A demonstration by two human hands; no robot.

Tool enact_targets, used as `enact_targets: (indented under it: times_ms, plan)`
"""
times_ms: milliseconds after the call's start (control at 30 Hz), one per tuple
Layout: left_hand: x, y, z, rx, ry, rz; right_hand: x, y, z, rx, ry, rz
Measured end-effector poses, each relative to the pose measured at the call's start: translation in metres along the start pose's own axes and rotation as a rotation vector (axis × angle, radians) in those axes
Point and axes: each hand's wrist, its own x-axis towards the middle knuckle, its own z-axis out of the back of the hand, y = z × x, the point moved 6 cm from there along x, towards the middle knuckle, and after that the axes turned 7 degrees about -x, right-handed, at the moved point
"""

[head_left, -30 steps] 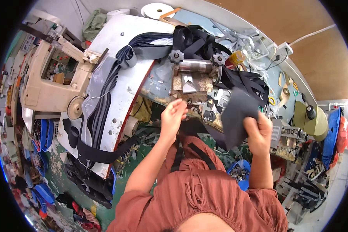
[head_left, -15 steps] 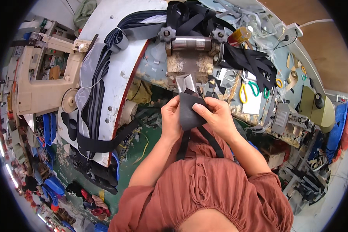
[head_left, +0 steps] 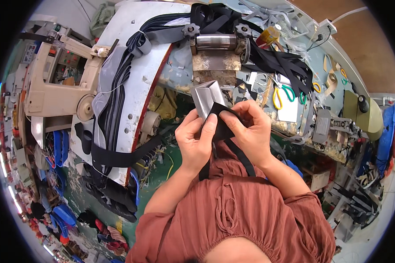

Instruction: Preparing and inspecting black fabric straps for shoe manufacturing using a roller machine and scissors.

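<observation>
In front of my chest, both hands grip a dark strip of black material (head_left: pixel 222 127). My left hand (head_left: pixel 194 136) is closed on its left side, with the thumb pressed on the upper edge. My right hand (head_left: pixel 253 130) pinches the right side between thumb and curled fingers. Just beyond the left fingers is a shiny metal channel (head_left: pixel 207 98), tilted slightly. Its lower end is hidden behind the strip and fingers, so I cannot tell whether the left hand also holds it.
A roller machine (head_left: pixel 216 42) with two knobs stands beyond my hands. Black straps (head_left: pixel 283 65) and green- and yellow-handled scissors (head_left: pixel 277 97) lie to its right. On the left are a white table (head_left: pixel 141 90) with bundled straps and a beige sewing machine (head_left: pixel 61 94). A olive-coloured machine (head_left: pixel 364 116) stands far right.
The black strip has turned from showing a broad flat face to a folded-looking, smaller shape. My left thumb has come onto its edge. More of the metal channel shows, leaning left.
</observation>
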Motion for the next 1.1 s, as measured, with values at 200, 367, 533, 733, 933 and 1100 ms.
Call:
enact_targets:
  times_ms: [200,367,533,733,933,1100]
  plan:
    - [-0.019,-0.013,-0.01,-0.018,0.007,-0.049,-0.022,0.007,0.006,0.024,-0.091,0.075]
    - [-0.026,-0.038,-0.016,0.034,0.142,-0.013,-0.013,0.05,0.039,0.034,-0.073,0.337]
    - [-0.025,-0.07,-0.028,0.151,0.265,-0.233,-0.015,0.094,0.043,0.02,0.158,0.4]
    - [-0.027,-0.096,-0.04,0.234,0.274,-0.342,-0.031,0.121,0.056,-0.037,0.216,0.561]
    - [-0.033,-0.107,-0.047,0.21,0.228,-0.532,-0.032,0.126,0.066,0.187,0.166,0.444]
    - [-0.034,-0.102,-0.05,0.247,0.214,-0.466,-0.035,0.126,0.067,0.112,0.128,0.489]
